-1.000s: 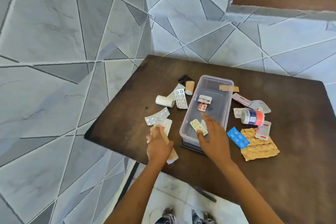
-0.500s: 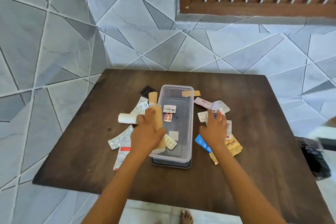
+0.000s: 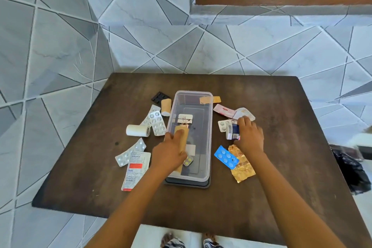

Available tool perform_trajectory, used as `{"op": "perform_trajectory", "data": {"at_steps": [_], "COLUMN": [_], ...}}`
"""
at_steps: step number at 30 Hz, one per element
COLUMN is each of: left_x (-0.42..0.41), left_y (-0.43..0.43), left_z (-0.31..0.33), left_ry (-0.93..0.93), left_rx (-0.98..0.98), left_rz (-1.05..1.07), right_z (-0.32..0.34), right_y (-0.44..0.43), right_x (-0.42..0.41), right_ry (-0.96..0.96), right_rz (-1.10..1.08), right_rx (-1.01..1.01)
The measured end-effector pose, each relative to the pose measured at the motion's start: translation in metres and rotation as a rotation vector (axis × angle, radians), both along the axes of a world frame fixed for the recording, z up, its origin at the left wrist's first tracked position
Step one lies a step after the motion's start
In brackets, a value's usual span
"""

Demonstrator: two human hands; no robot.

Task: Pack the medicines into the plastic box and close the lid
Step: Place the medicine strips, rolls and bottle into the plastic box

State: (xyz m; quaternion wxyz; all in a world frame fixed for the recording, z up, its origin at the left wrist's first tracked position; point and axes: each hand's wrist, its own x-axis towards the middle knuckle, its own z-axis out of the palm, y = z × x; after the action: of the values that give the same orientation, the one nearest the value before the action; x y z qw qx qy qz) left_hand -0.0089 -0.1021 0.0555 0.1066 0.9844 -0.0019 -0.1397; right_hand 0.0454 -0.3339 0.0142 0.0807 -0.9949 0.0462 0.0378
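The clear plastic box (image 3: 209, 131) stands open in the middle of the dark table, on top of its dark lid (image 3: 187, 184). A few blister strips lie inside it. My left hand (image 3: 169, 153) grips a long tan bandage roll (image 3: 182, 141) over the box's left rim. My right hand (image 3: 250, 137) is closed on a small white and blue medicine bottle (image 3: 232, 131) lying right of the box. A blue blister pack (image 3: 226, 156) and a gold foil strip (image 3: 241, 165) lie beside that hand.
Left of the box lie a white tape roll (image 3: 137, 130), silver blister strips (image 3: 157, 123), a red-and-white strip (image 3: 135, 170), a tan bandage (image 3: 166, 105) and a black strip (image 3: 160, 96). Pink sachets (image 3: 224, 110) lie at the right. Tiled wall rises behind the table (image 3: 281, 167).
My left hand carried the tan bandage roll from the table's left side to over the box. My right hand left the box and closed on the bottle at the right.
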Motion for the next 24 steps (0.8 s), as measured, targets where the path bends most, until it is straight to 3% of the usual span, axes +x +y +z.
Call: {"op": "perform_trajectory", "data": {"at_steps": [5,12,17,24], "left_x": [0.0,0.0,0.003,0.008], "left_y": [0.007,0.011,0.01,0.017], "left_z": [-0.001,-0.002,-0.001,0.001], "left_ry": [-0.017,-0.039,-0.04,-0.014], "left_rx": [0.05,0.062,0.088,0.093], "left_rz": [-0.097,-0.166,-0.23,-0.229], "right_z": [0.021,0.072,0.068,0.06], "right_y": [0.013,0.064,0.108,0.116], "right_x": [-0.01,-0.078,-0.085,-0.075], "right_ry": [0.001,-0.085,0.046,0.064], "right_rz": [-0.037,0.074,0.318,0.41], "right_rx": [-0.114,0.139,-0.017,-0.076]}}
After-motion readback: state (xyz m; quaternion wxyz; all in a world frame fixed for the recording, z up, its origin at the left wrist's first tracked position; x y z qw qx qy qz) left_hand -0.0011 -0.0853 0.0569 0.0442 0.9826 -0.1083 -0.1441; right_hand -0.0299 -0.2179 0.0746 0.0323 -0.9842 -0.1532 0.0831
